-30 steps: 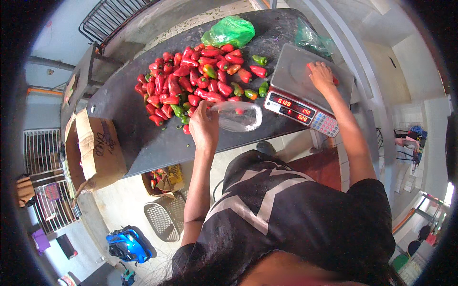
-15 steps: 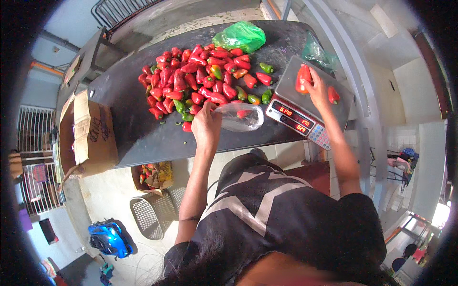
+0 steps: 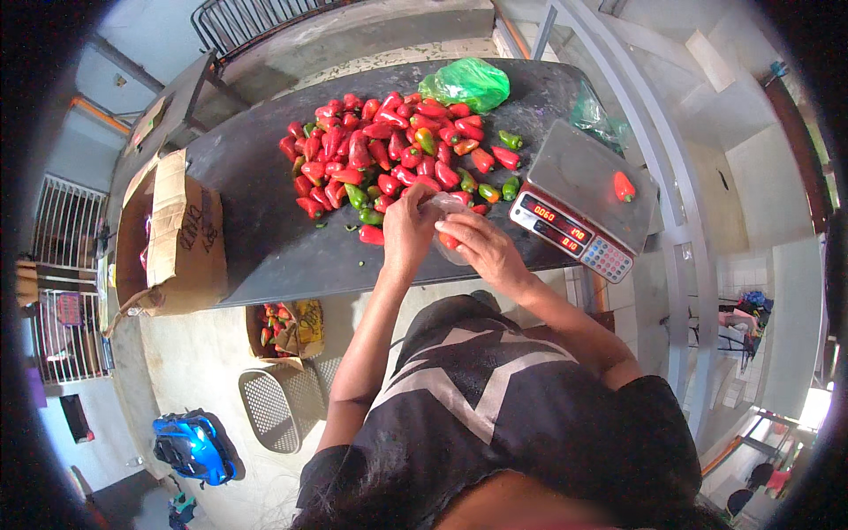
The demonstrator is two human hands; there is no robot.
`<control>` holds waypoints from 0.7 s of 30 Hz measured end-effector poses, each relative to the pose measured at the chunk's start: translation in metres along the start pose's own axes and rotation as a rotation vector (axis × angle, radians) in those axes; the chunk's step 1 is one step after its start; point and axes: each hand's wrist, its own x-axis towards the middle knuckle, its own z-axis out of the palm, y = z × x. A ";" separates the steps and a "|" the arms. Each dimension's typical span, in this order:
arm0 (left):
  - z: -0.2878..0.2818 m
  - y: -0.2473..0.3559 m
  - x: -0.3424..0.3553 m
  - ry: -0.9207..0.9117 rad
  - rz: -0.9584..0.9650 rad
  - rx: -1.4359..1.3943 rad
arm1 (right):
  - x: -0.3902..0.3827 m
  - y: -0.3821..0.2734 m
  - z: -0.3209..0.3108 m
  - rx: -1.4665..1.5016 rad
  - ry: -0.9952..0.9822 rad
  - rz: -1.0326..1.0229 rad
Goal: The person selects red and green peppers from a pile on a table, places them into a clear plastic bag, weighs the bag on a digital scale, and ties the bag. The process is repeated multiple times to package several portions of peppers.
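From my end I've got the L hand [image 3: 408, 230] closed narrow, thumb & fingers pinching the rim of a clear plastic bag [image 3: 447, 203], over the near side of the dark table [image 3: 265, 247]. R hand [image 3: 488, 252] is right beside it at the bag, fingers bent & close tog.; a red pepper [image 3: 448, 240] shows by its fingertips, but I can't tell if it's gripped or just lying in the bag, so no call on how far open R is. One lone pepper [image 3: 624, 186] lies on the scale [image 3: 565, 163], well to the R of both hands. Main pepper heap [image 3: 371, 146], mostly red w/ a few green, is on the table just beyond the hands & to the L, w/ a green plastic bag [image 3: 468, 83] at its far side.
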 end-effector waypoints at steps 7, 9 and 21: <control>-0.019 -0.003 -0.015 -0.026 0.114 -0.221 | -0.014 0.028 0.038 -0.071 0.097 -0.003; -0.018 -0.003 -0.022 -0.047 0.127 -0.183 | -0.015 0.034 0.043 -0.180 0.070 -0.052; 0.001 -0.008 -0.043 0.098 0.089 -0.031 | 0.003 0.028 0.039 -0.220 0.400 0.183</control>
